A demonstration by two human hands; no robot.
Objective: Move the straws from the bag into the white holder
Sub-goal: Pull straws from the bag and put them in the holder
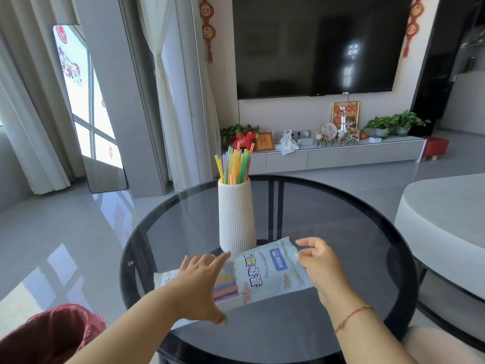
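A white ribbed holder (236, 219) stands on the round dark glass table (341, 232), with several coloured straws (235, 164) sticking out of its top. In front of it lies a light blue plastic straw bag (265, 271), flat on the table, with a few coloured straws (227, 286) showing through its clear left part. My left hand (202, 285) hovers over the bag's left end, fingers spread and straight. My right hand (319, 264) is at the bag's right end, its fingers pinching the bag's edge.
A white sheet (164, 278) lies partly under the bag on the left. A white round seat (446, 219) stands to the right of the table. Behind are a television (315, 43) and a low cabinet (328, 156). Red cloth (49, 334) shows at bottom left.
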